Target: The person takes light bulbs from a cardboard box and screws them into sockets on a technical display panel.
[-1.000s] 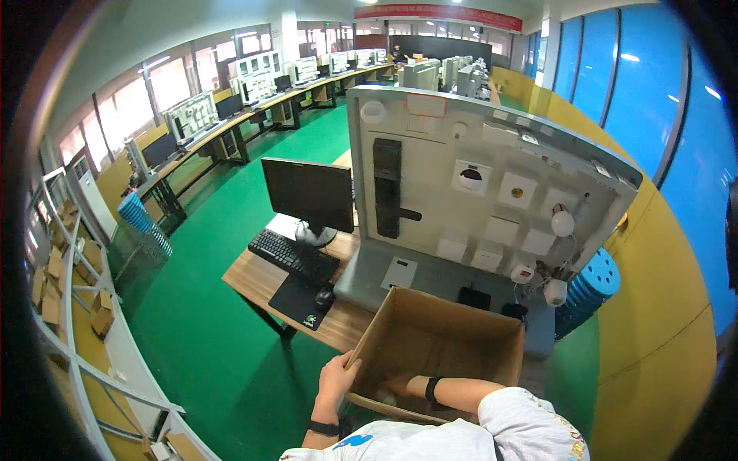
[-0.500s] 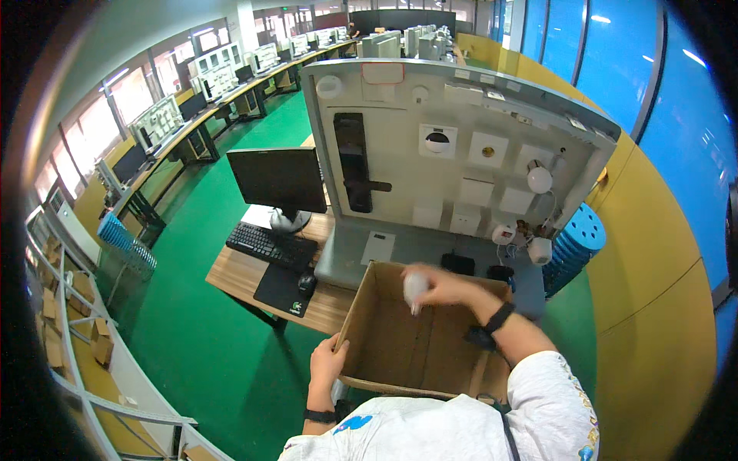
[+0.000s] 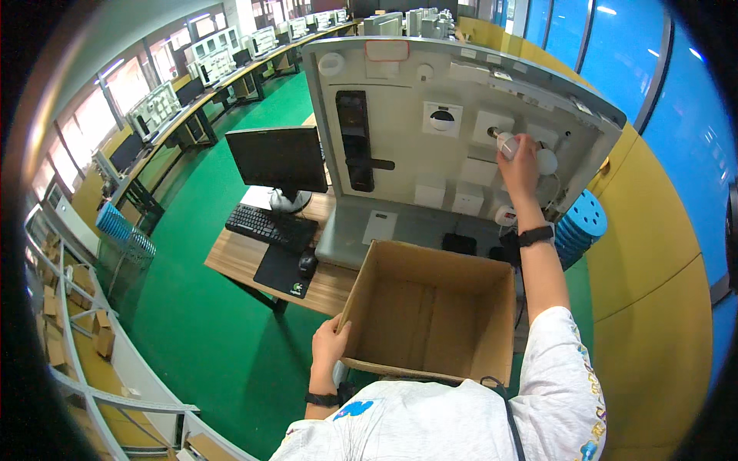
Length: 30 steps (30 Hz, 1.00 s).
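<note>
My right hand (image 3: pixel 520 167) reaches up to the upright grey panel (image 3: pixel 392 161), its fingers closed around a white light bulb (image 3: pixel 506 145). The bulb's base end is at the round socket on a white square plate (image 3: pixel 489 121); whether it sits in the socket I cannot tell. Lower down, my left hand (image 3: pixel 329 346) grips the left edge of an open cardboard box (image 3: pixel 442 265), thumb over the rim. No objects show inside the box. Just right of my right hand, another round white fixture (image 3: pixel 546 161) is on the panel.
A monitor (image 3: pixel 278 160), keyboard (image 3: pixel 270 232) and mouse (image 3: pixel 307 263) stand on the wooden desk (image 3: pixel 238 261) at left. The panel carries a black door lock (image 3: pixel 354 142) and several white devices. Stacked blue stools (image 3: pixel 582 219) stand at right, near a yellow wall (image 3: pixel 646 292).
My right hand has moved up and right from above the box to the panel, carrying the light bulb. My left hand keeps its hold on the box edge.
</note>
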Motion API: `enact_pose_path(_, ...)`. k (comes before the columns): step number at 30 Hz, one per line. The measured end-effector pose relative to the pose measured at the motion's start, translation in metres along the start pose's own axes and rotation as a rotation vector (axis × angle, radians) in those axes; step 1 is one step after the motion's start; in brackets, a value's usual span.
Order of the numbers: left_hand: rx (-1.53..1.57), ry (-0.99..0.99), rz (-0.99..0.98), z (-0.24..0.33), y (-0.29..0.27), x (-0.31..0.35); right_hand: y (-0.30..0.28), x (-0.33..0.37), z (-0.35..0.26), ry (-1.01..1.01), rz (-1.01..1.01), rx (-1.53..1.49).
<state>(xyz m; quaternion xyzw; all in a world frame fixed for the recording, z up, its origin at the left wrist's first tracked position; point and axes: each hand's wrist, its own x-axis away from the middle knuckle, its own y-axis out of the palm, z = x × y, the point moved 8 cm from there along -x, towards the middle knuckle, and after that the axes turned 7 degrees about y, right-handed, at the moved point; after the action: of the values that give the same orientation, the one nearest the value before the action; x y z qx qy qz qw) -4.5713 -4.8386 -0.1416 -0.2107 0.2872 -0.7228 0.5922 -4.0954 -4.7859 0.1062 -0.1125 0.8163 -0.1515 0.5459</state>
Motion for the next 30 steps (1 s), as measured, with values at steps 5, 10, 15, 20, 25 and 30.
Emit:
enact_pose_path(5, -0.032, -0.017, -0.007, -0.004, -0.007, 0.004, 0.037, 0.002, -0.007, 0.165, -0.156, 0.392)
enact_pose_path(10, -0.036, 0.031, -0.015, -0.002, 0.002, 0.002, 0.074, 0.005, 0.049, 0.674, -0.293, -0.26)
enact_pose_path(15, -0.05, -0.005, -0.002, -0.003, -0.006, 0.005, 0.121, 0.033, 0.044, 1.196, -0.431, -1.422)
enact_pose_path(20, -0.045, 0.001, -0.013, -0.002, -0.006, 0.004, 0.132, 0.04, 0.043, 1.522, -0.393, -1.657)
enact_pose_path(25, -0.028, -0.012, -0.041, 0.003, -0.001, 0.003, 0.152, 0.037, 0.07, 1.56, -0.204, -2.1)
enact_pose_path(30, -0.031, -0.004, -0.005, -0.007, -0.006, 0.006, 0.157, 0.049, 0.034, 1.505, -0.429, -2.171)
